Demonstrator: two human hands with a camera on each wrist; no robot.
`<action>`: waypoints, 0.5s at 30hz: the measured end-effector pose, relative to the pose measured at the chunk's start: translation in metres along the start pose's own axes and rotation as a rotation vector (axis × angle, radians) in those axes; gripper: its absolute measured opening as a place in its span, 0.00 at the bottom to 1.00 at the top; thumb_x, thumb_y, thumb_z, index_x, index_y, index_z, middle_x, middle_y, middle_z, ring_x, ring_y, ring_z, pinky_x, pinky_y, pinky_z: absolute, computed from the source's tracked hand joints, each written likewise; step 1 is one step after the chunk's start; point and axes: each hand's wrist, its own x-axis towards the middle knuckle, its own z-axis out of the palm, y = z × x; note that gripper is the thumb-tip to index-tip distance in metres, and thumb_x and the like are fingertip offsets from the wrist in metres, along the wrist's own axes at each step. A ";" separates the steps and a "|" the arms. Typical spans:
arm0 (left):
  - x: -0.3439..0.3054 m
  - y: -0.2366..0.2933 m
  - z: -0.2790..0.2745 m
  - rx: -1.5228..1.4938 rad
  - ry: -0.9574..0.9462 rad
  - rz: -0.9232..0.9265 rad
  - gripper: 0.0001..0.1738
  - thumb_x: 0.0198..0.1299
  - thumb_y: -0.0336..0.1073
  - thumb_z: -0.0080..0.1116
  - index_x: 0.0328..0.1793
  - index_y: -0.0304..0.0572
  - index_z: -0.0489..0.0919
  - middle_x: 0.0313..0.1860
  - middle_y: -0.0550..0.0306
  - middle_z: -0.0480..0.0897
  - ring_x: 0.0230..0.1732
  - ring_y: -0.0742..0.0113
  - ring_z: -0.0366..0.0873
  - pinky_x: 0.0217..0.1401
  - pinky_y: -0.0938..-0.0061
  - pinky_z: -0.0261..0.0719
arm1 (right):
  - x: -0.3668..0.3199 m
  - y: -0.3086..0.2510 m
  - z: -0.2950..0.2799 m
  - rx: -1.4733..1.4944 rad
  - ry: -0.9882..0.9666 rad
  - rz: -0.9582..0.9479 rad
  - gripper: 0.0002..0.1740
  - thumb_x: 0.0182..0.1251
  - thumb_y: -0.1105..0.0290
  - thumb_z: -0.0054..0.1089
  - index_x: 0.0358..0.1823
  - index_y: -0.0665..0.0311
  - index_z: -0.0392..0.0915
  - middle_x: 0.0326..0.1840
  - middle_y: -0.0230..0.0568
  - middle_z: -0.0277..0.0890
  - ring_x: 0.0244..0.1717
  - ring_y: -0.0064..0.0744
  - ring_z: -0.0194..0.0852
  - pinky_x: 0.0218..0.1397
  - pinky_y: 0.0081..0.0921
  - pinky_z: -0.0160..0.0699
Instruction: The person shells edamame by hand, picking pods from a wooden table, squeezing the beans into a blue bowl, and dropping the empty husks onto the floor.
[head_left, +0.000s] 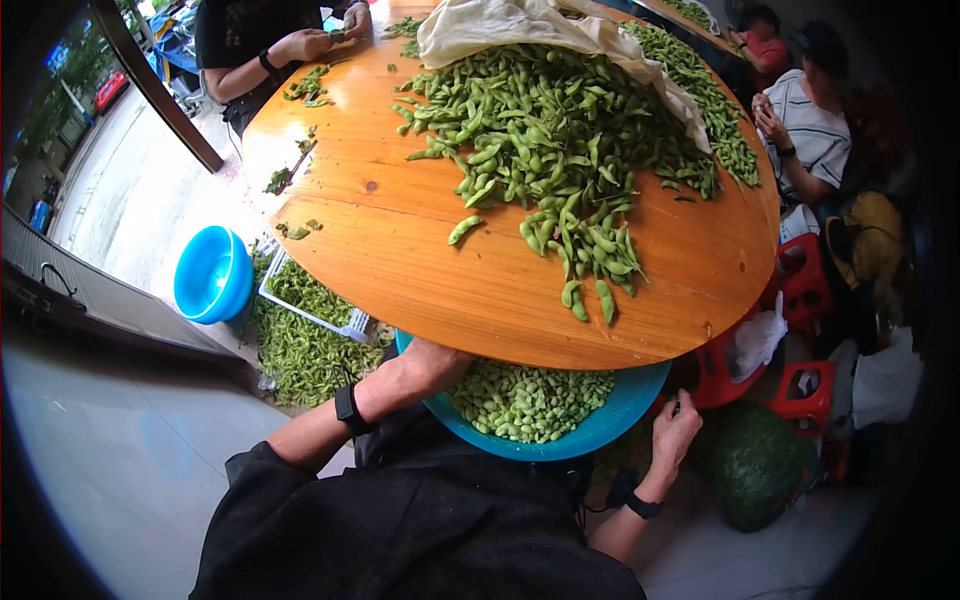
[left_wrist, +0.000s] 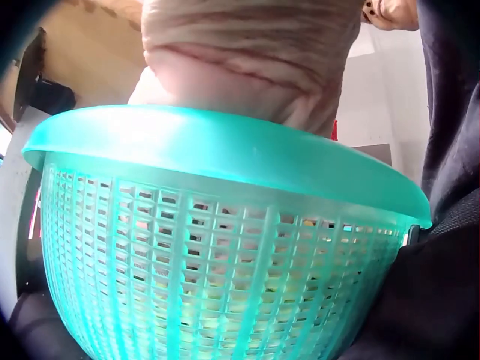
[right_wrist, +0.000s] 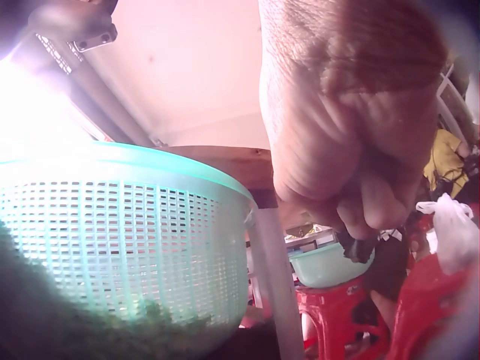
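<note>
Blue basin [head_left: 212, 273], red stool [head_left: 805, 283]

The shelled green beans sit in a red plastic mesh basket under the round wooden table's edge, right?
Not red: the head view shows a teal plastic mesh basket holding the shelled green beans under the round wooden table's edge.
</note>
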 end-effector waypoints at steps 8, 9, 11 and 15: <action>-0.011 0.034 -0.050 -0.480 -0.055 -0.231 0.09 0.56 0.25 0.60 0.44 0.32 0.79 0.38 0.44 0.82 0.39 0.49 0.81 0.40 0.63 0.78 | -0.001 -0.001 0.000 -0.001 -0.014 0.011 0.15 0.59 0.80 0.55 0.48 0.79 0.80 0.41 0.69 0.80 0.46 0.63 0.81 0.49 0.42 0.79; -0.014 0.040 -0.056 -0.728 -0.090 -0.329 0.07 0.61 0.25 0.60 0.45 0.31 0.79 0.37 0.46 0.83 0.38 0.54 0.83 0.39 0.67 0.78 | -0.002 -0.002 0.000 -0.001 -0.013 0.010 0.15 0.59 0.80 0.55 0.48 0.79 0.80 0.41 0.69 0.80 0.46 0.63 0.81 0.49 0.42 0.79; -0.018 0.048 -0.056 -1.142 -0.146 -0.477 0.08 0.65 0.27 0.58 0.49 0.33 0.79 0.37 0.51 0.84 0.38 0.61 0.83 0.39 0.69 0.80 | -0.001 -0.005 0.000 -0.013 -0.004 -0.015 0.15 0.59 0.81 0.55 0.47 0.79 0.80 0.40 0.70 0.79 0.46 0.63 0.81 0.49 0.42 0.79; -0.012 0.052 -0.070 -1.689 -0.251 -0.661 0.13 0.70 0.31 0.55 0.57 0.33 0.79 0.42 0.57 0.84 0.40 0.72 0.82 0.42 0.75 0.83 | 0.002 -0.010 -0.001 -0.005 -0.030 -0.001 0.15 0.59 0.81 0.54 0.47 0.79 0.80 0.40 0.70 0.79 0.45 0.63 0.81 0.48 0.42 0.79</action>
